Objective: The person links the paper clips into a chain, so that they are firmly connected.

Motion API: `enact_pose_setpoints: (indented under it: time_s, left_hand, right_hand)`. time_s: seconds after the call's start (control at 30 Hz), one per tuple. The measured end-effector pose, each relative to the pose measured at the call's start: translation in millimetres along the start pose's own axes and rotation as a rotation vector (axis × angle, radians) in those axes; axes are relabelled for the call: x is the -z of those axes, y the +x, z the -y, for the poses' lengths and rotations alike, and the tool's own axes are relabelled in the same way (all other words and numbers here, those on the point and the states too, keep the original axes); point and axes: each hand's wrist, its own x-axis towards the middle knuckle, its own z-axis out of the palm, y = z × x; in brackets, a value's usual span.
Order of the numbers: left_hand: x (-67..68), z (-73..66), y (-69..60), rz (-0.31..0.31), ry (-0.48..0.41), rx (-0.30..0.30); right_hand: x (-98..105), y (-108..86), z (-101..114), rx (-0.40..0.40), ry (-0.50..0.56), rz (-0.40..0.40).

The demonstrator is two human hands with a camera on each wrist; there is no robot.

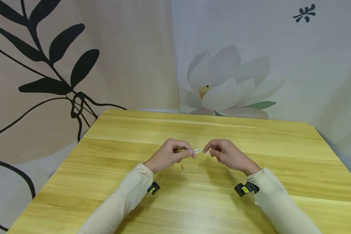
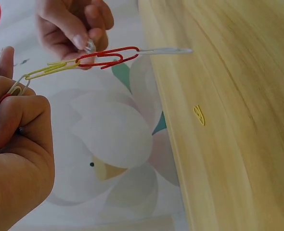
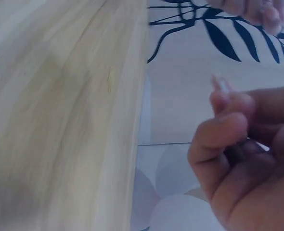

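Note:
My left hand (image 1: 175,152) pinches one end of a chain of linked paper clips. A white paper clip (image 1: 198,150) juts from its fingertips towards the right hand. From the left hand (image 2: 24,130) dangle a yellow clip (image 2: 53,70), a red clip (image 2: 108,56) and a white clip (image 2: 166,51) at the bottom; a red piece is partly hidden in its fingers. Across a small gap, my right hand (image 1: 228,155) pinches a single whitish clip (image 2: 90,46) between thumb and fingertips. That clip is blurred in the right wrist view, where the right hand (image 3: 248,149) has curled fingers.
A loose yellow paper clip (image 2: 200,115) lies on the wooden table (image 1: 193,208) beneath the hands. Behind the table's far edge hang backdrops (image 1: 143,58) printed with dark leaves and a pale flower. Both wrists wear black straps (image 1: 247,188).

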Motion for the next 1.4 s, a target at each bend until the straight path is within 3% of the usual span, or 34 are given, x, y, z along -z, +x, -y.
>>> enact_pose_setpoints:
  time_s: [0.2, 0.37, 0.57, 0.97, 1.23, 1.4]
  left_hand:
    - [0.4, -1.6, 0.4, 0.007, 0.005, -0.004]
    - [-0.4, -2.3, 0.9, 0.007, 0.012, -0.011]
    - [-2.3, -2.2, 1.3, 0.015, 0.016, -0.016]
    - [0.1, -2.3, -0.3, 0.011, 0.037, -0.012]
    - [-1.3, -3.4, 1.4, 0.021, 0.040, -0.024]
    - [-2.6, -5.4, 1.9, 0.025, 0.035, -0.027]
  right_hand:
    - [-4, -7.6, 6, 0.079, 0.039, -0.015]
    - [-5, -13.9, 9, 0.170, 0.149, -0.024]
    - [-9, -21.3, 15, 0.182, 0.179, -0.102]
    - [-12, -27.3, 33, 0.186, 0.242, -0.159]
    - [-17, -23.9, 36, 0.284, 0.152, -0.243]
    - [-18, -22.3, 36, 0.302, 0.080, -0.265]
